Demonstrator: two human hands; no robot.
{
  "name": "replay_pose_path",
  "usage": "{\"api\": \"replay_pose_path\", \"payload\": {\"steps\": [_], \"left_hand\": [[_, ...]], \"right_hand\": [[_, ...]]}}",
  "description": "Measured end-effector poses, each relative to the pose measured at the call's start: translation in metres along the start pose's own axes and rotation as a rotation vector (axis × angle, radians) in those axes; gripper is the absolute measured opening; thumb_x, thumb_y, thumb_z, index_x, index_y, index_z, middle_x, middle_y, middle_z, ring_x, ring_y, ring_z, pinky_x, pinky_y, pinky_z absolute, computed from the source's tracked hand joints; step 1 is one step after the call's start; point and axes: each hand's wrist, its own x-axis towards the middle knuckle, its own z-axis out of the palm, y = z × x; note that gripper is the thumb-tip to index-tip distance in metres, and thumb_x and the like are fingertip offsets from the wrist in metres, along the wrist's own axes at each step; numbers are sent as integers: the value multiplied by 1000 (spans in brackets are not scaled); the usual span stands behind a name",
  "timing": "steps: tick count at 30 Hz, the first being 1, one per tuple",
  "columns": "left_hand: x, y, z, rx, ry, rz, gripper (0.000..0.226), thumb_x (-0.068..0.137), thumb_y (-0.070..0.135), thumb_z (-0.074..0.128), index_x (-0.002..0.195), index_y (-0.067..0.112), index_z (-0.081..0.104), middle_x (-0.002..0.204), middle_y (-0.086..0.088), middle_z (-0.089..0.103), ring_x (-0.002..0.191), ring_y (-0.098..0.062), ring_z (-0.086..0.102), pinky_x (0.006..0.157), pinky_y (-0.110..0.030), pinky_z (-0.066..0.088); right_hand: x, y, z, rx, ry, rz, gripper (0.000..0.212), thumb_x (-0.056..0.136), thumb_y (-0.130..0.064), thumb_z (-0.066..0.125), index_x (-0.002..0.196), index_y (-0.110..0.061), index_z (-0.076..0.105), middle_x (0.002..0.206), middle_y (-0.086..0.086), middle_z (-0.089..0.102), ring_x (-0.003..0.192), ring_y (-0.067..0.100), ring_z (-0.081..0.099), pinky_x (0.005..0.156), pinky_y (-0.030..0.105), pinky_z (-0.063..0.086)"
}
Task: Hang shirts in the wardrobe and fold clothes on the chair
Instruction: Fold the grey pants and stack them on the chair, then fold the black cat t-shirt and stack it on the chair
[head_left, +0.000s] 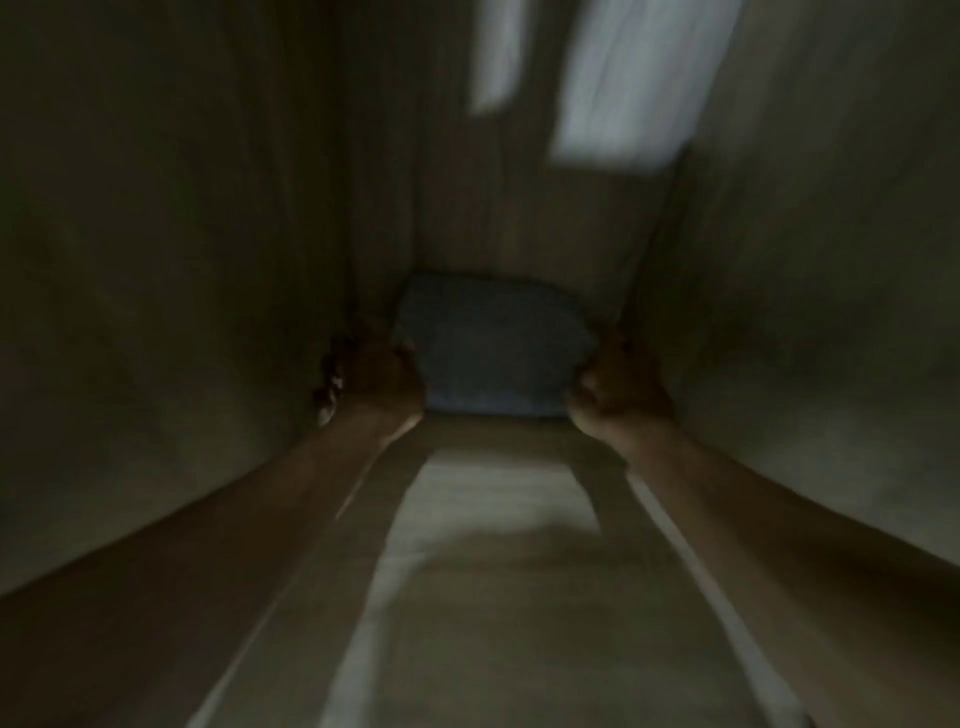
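Compartment: a dim wooden wardrobe compartment with plain side walls, a back wall and a pale wooden shelf floor. You are looking straight into it; the picture is blurred by motion and poorly lit.

Contents: one folded blue-grey cloth bundle, lying on the shelf floor at the far end of the compartment, against or just before the back wall; the blur does not let you tell which. What kind of garment it is cannot be made out.

Your left hand: reached deep into the compartment, at the left edge of the bundle and touching it. The fingers look curled, with the tips turned toward the left wall, but whether they actually grip the cloth you cannot tell.

Your right hand: at the right edge of the bundle, touching it, close to the right wall. It looks balled, yet its fingers are hidden by blur and shadow, so the hold on the cloth cannot be told either.

Both bare forearms run along the shelf floor, one by each side wall, with the bundle between the hands.

Above the bundle, high at the back: two pale blurred patches, unidentifiable.
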Motion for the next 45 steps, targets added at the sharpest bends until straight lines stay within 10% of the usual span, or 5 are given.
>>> {"api": "replay_pose_path", "payload": {"steps": [10,22,45], "left_hand": [[-167,26,-180,-287,-227,125,44,91,53,40,103,16,60,98,-18,70,97,-38,67,82,-42,54],[-309,16,-432,-85,-224,40,28,103,28,46,110,11,68,105,-3,71,99,-22,67,78,-24,40],[-895,-71,-812,45,542,-936,15,93,31,65,88,18,70,79,7,69,76,-7,63,69,-18,43]], "right_hand": [[-177,-63,-134,213,-78,23,49,97,-32,49,143,-15,42,144,12,46,131,32,48,102,37,43],[-327,-126,-270,307,-402,-120,44,104,-21,39,142,-3,46,153,13,42,139,27,42,105,27,37],[-823,-316,-385,313,-899,-1189,24,93,-26,61,116,-22,64,107,0,54,78,12,56,58,34,61]]}}
